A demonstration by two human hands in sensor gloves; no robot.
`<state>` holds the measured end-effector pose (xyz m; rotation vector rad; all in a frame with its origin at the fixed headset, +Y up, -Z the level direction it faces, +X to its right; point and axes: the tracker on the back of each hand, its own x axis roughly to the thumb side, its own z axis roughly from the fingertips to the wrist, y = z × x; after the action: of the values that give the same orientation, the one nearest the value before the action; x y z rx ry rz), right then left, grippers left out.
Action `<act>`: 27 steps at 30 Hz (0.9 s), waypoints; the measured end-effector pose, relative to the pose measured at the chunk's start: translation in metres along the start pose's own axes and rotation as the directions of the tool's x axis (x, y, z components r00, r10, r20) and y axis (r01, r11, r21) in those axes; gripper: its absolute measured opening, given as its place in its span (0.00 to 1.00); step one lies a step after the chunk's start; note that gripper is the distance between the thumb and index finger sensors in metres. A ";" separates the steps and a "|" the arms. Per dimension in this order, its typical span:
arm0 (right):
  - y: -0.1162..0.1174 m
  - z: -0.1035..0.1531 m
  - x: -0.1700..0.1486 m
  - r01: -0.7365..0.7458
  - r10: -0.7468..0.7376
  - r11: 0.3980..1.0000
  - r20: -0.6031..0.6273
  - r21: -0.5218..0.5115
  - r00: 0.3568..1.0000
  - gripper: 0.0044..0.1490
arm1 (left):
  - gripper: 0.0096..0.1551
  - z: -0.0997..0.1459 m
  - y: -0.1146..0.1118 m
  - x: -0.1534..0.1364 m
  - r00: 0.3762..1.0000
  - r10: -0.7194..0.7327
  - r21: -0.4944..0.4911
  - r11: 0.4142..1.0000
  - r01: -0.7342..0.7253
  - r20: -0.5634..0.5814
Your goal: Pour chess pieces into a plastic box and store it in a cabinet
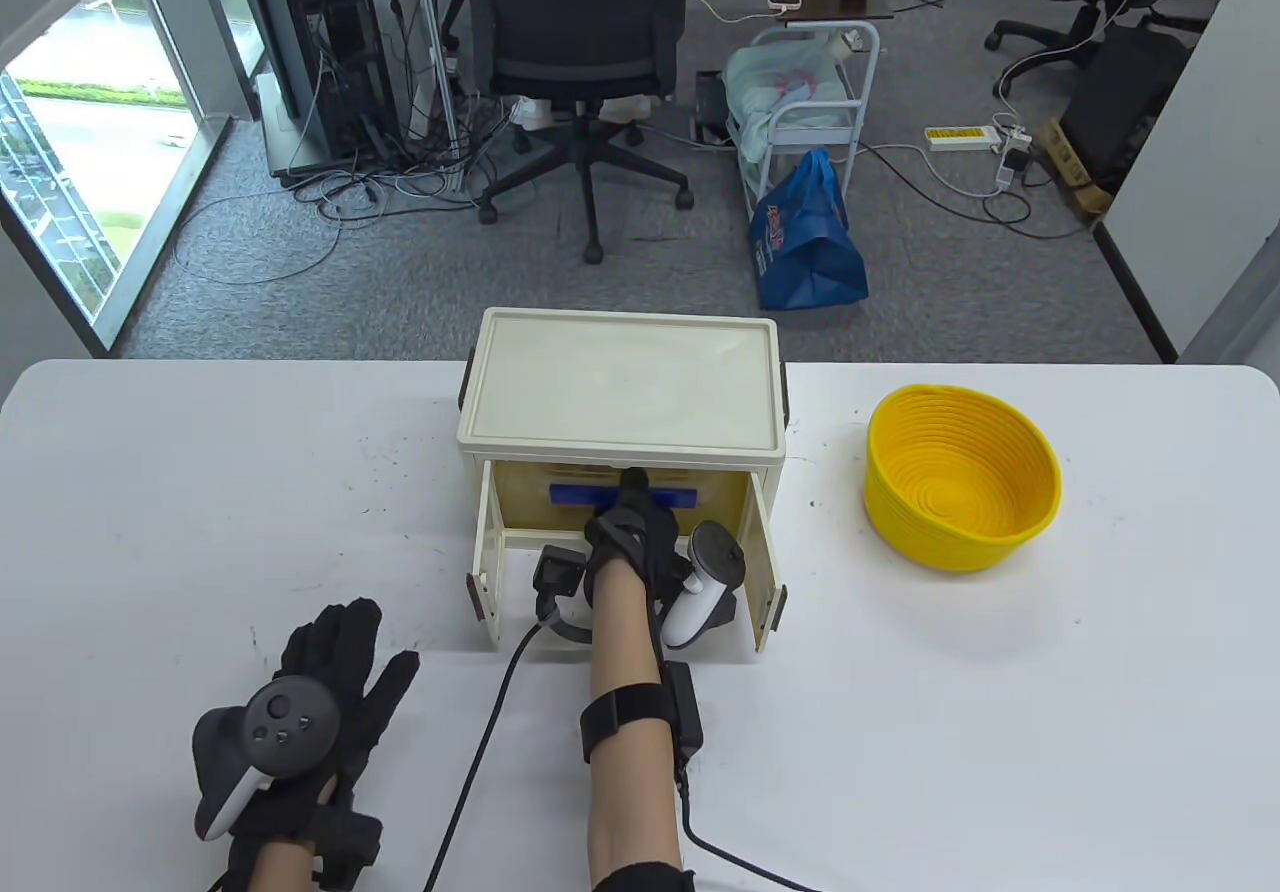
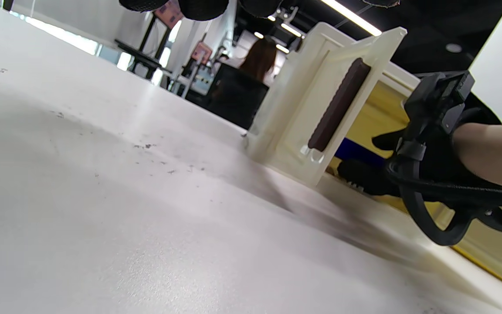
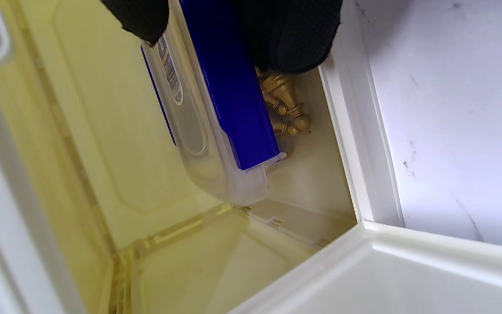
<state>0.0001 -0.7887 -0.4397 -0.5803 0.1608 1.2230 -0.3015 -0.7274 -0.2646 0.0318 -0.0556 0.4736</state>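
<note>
Our right hand [image 1: 640,542] grips the box [image 3: 216,109] of chess pieces [image 3: 288,111] inside the cabinet [image 1: 620,382]; our left hand [image 1: 320,692] lies spread flat on the table [image 1: 1000,732].

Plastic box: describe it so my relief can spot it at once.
Find the cream cabinet mid-table, doors open. Inside, the right hand holds the plastic box. It is the only clear container with a blue rim, with gold chess pieces showing inside it; the yellow bowl sits outside.

Cabinet [image 1: 620,387]: front opening flanked by left door [image 1: 487,567] and right door [image 1: 768,572], both swung outward. Right hand [image 1: 625,532] and plastic box [image 3: 216,131] fill the opening's middle. Yellow basket [image 1: 960,477] stands well right of cabinet; bare table [image 1: 200,492] to its left.
</note>
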 end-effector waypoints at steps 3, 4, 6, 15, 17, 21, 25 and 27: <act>0.003 0.006 0.002 -0.068 0.067 0.997 0.030 0.039 0.997 0.54 | 0.47 0.001 0.003 -0.001 1.000 -0.005 0.037 0.999 0.005 0.005; 0.003 0.008 0.003 -0.085 0.083 0.995 0.047 0.044 0.995 0.54 | 0.47 0.001 0.004 -0.001 1.000 -0.009 0.042 0.999 0.009 0.006; 0.002 0.013 0.004 -0.077 0.075 0.996 0.051 0.039 0.996 0.52 | 0.47 0.001 0.004 -0.001 1.000 -0.010 0.045 0.999 0.010 0.009; -0.008 0.041 -0.001 -0.131 0.115 0.982 0.121 0.138 0.986 0.50 | 0.47 0.002 0.004 -0.001 0.999 -0.030 0.056 0.998 0.029 0.025; -0.011 0.049 -0.004 -0.172 0.153 0.975 0.132 0.142 0.979 0.51 | 0.47 0.002 0.004 -0.001 0.999 -0.026 0.054 0.998 0.025 0.024; -0.017 0.067 -0.007 -0.260 0.233 0.954 0.182 0.147 0.955 0.51 | 0.47 0.002 0.003 0.000 0.999 -0.032 0.047 0.998 0.031 0.028; -0.025 0.088 -0.001 -0.349 0.305 0.924 0.248 0.155 0.919 0.52 | 0.47 0.003 0.001 0.001 0.999 -0.032 0.031 0.999 0.031 0.032; -0.027 0.101 0.004 -0.439 0.376 0.881 0.301 0.177 0.876 0.53 | 0.46 0.003 -0.001 0.000 0.999 -0.032 0.026 0.999 0.031 0.035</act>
<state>0.0076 -0.7402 -0.3469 -0.1687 0.2150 1.6545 -0.3014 -0.7281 -0.2621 0.0656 -0.0835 0.4420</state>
